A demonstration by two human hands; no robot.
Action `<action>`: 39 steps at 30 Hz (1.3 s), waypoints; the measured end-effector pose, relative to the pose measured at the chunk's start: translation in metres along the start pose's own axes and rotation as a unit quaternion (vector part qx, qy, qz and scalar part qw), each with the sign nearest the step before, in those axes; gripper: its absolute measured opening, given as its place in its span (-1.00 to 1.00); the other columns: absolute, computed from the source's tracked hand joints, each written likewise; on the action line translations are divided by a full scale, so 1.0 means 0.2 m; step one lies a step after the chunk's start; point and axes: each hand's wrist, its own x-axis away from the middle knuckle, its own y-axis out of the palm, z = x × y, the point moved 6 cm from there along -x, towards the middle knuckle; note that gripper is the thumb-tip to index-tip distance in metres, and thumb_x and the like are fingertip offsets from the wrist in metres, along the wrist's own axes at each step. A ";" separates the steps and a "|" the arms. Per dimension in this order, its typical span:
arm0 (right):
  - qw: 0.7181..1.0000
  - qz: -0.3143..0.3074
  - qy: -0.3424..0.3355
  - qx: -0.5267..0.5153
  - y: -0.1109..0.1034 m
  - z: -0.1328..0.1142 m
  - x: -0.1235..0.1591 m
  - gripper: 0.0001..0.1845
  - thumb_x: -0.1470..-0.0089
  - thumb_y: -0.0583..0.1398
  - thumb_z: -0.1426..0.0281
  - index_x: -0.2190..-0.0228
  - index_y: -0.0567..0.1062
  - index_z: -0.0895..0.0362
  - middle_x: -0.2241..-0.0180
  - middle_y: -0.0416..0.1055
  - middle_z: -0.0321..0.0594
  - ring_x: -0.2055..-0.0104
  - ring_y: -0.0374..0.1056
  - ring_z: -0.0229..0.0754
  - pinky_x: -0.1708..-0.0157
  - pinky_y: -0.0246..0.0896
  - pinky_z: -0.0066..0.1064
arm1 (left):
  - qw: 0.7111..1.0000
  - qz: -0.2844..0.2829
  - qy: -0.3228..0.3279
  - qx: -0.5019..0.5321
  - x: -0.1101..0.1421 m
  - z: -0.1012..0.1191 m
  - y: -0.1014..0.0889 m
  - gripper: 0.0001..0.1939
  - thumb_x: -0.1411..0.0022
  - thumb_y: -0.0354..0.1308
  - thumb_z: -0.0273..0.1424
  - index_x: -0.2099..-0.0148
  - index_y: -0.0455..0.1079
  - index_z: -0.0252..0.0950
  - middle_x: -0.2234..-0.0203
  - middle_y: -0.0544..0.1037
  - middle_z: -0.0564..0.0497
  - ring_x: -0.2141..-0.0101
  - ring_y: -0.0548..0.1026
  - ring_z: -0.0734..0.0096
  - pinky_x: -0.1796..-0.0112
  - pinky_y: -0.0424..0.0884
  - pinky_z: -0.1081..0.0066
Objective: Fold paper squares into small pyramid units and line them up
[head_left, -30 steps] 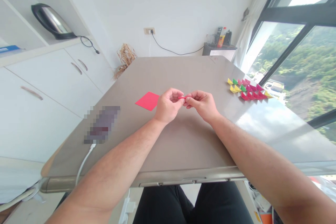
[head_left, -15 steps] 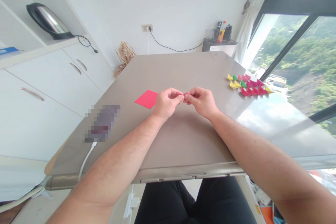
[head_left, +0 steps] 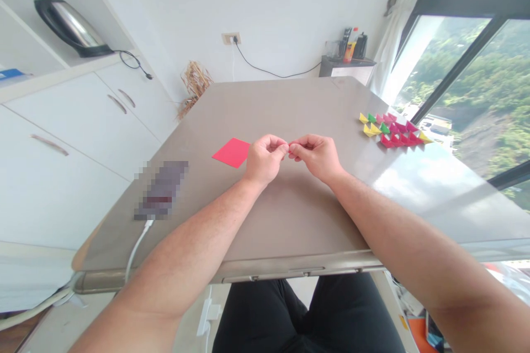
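Observation:
My left hand (head_left: 267, 159) and my right hand (head_left: 314, 153) meet above the middle of the table, thumbs and fingertips pinched together. Between them is a small folded piece of red paper (head_left: 289, 149), mostly hidden by the fingers. Flat on the table, just left of my left hand, lies red square paper (head_left: 232, 152), one corner covered by that hand. Over to the right, several folded paper boats (head_left: 399, 140) in red, pink, yellow and green stand in rows.
A blurred phone-like device (head_left: 163, 190) with a white cable (head_left: 136, 245) lies on the table (head_left: 281, 105) at the left. A kettle (head_left: 74, 27) stands on a shelf. Bottles (head_left: 351, 46) stand on a small cabinet behind the table. A window (head_left: 476, 77) is at the right.
The view has shifted slightly. Both hands keep their pinch on the small red paper, with only slight finger movement; the red square and the boats stay put.

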 end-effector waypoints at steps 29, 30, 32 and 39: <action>0.988 0.023 -0.091 0.126 0.00 -0.04 0.03 -0.83 -0.04 0.30 0.28 0.31 0.70 0.00 0.27 0.63 -0.22 0.28 0.50 -0.11 0.25 0.41 -0.26 | 0.982 -0.016 -0.114 0.148 -0.01 -0.07 0.03 -0.72 -0.12 0.39 -0.21 0.26 0.55 -0.33 0.37 0.67 -0.09 0.34 0.67 0.25 0.21 0.61 0.22; 0.987 0.010 -0.097 0.127 0.01 -0.05 0.03 -0.82 -0.04 0.30 0.28 0.31 0.70 -0.01 0.22 0.63 -0.21 0.24 0.51 -0.10 0.25 0.41 -0.27 | 0.983 -0.015 -0.107 0.151 -0.01 -0.07 0.03 -0.73 -0.11 0.40 -0.22 0.26 0.56 -0.33 0.37 0.68 -0.09 0.32 0.67 0.24 0.18 0.61 0.20; 0.987 -0.003 -0.101 0.124 0.01 -0.06 0.04 -0.83 -0.06 0.30 0.27 0.31 0.70 0.00 0.17 0.62 -0.19 0.18 0.51 -0.09 0.25 0.42 -0.28 | 0.984 -0.015 -0.093 0.151 -0.01 -0.06 0.03 -0.73 -0.09 0.41 -0.22 0.25 0.58 -0.32 0.37 0.68 -0.07 0.30 0.67 0.22 0.14 0.61 0.18; 0.993 -0.033 -0.070 0.089 0.00 -0.04 0.02 -0.75 -0.13 0.25 0.17 0.39 0.68 0.03 0.17 0.57 -0.17 0.23 0.47 -0.15 0.31 0.40 -0.32 | 0.993 -0.020 -0.062 0.094 -0.02 -0.06 0.02 -0.70 -0.13 0.37 -0.18 0.21 0.61 -0.31 0.38 0.68 -0.06 0.37 0.65 0.25 0.25 0.63 0.22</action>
